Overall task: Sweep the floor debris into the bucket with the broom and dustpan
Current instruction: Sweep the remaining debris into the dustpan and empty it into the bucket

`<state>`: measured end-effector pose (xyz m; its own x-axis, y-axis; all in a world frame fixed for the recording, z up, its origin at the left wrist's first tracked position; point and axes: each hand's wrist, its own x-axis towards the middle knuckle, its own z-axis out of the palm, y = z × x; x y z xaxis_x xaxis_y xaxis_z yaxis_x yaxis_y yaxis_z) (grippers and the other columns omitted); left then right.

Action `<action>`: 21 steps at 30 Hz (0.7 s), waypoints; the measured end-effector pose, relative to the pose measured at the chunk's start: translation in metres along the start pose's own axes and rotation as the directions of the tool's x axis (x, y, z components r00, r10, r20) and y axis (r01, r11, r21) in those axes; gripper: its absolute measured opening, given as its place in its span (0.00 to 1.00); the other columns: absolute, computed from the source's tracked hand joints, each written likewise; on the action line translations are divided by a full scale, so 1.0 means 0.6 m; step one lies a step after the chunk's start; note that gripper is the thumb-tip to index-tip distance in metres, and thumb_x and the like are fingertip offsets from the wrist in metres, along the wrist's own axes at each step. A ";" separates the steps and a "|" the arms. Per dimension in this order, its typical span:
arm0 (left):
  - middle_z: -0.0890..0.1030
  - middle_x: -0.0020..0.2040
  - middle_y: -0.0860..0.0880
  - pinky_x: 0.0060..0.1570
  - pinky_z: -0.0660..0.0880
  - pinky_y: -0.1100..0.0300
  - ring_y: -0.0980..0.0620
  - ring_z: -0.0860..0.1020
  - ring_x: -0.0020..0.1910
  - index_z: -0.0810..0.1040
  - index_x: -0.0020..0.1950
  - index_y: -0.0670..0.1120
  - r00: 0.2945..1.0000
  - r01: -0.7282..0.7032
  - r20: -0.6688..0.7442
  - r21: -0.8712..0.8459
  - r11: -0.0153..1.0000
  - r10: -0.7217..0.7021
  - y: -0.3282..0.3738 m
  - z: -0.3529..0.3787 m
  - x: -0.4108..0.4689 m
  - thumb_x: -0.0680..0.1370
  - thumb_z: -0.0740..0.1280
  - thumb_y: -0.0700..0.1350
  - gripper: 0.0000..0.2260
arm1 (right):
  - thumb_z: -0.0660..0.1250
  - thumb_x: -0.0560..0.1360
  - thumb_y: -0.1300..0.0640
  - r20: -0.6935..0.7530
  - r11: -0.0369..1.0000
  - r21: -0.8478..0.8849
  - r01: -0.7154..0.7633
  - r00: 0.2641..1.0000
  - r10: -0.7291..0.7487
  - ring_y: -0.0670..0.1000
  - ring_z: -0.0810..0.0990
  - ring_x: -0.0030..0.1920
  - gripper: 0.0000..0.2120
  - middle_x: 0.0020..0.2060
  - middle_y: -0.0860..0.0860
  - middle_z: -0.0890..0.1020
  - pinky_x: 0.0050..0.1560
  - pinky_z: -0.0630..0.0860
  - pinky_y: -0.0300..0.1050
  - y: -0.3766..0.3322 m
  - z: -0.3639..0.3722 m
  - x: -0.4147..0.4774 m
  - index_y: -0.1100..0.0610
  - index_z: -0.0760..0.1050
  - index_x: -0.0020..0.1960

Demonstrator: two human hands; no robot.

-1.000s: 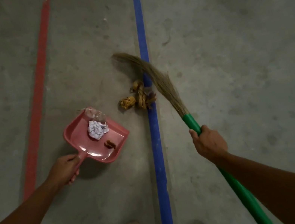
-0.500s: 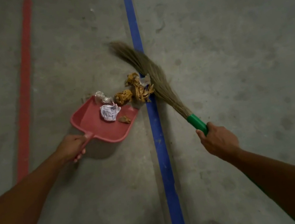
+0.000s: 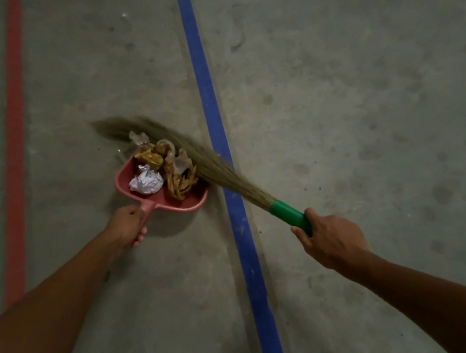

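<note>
Head camera, looking down at a grey concrete floor (image 3: pixel 366 90) crossed by a red tape line (image 3: pixel 16 136) and a blue tape line (image 3: pixel 209 102).

The left hand (image 3: pixel 127 230) is closed around the handle of a pink plastic dustpan (image 3: pixel 164 202), which sits between the two lines with its open mouth pointing away and to the right. Inside lie a crumpled white paper ball (image 3: pixel 146 183), brown crinkled wrappers (image 3: pixel 173 174) and clear plastic scraps (image 3: pixel 137 137) at the lip.

The right hand (image 3: pixel 330 240) grips the green handle of a grass broom (image 3: pixel 218 169). Its long axis slants from lower right to upper left across the blue line, with blurred bristle tips curling past the pan's mouth.

The debris looks very light and springy, likely to bounce out. The bristles appear soft and flexible. The pan seems light and stiff, best carried level by its handle. No bucket is visible.
</note>
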<state>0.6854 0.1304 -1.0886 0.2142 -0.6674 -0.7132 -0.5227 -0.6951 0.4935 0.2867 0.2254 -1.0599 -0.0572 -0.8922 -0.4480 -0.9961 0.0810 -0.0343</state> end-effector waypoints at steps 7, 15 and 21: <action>0.75 0.32 0.42 0.18 0.64 0.67 0.50 0.68 0.24 0.76 0.50 0.43 0.994 -0.071 -0.090 -0.102 0.992 0.061 -0.018 0.020 -0.023 0.85 0.57 0.46 0.11 | 0.51 0.79 0.34 -0.006 0.999 0.039 -0.009 1.000 0.009 0.42 0.71 0.26 0.18 0.31 0.44 0.72 0.23 0.65 0.36 0.030 0.012 -0.037 0.47 0.66 0.56; 0.74 0.31 0.42 0.22 0.63 0.65 0.49 0.68 0.25 0.76 0.53 0.44 0.983 -0.115 -0.165 -0.224 0.968 0.078 -0.034 0.027 -0.055 0.84 0.57 0.44 0.08 | 0.52 0.78 0.33 -0.127 0.999 0.037 0.002 0.992 0.002 0.42 0.71 0.24 0.17 0.29 0.44 0.71 0.20 0.64 0.35 0.046 -0.026 -0.024 0.46 0.66 0.53; 0.74 0.31 0.43 0.20 0.64 0.66 0.49 0.68 0.23 0.76 0.55 0.44 0.972 -0.131 -0.228 -0.305 0.943 0.061 -0.040 0.007 -0.072 0.84 0.58 0.44 0.08 | 0.54 0.78 0.34 -0.127 0.998 -0.013 0.060 0.990 -0.062 0.42 0.70 0.24 0.17 0.29 0.42 0.71 0.20 0.61 0.33 0.046 -0.062 -0.023 0.46 0.67 0.54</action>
<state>0.6855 0.1771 -1.0716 0.3644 -0.7517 -0.5496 -0.2695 -0.6501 0.7104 0.2577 0.2233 -1.0217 -0.0037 -0.9445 -0.3284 -0.9986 0.0211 -0.0493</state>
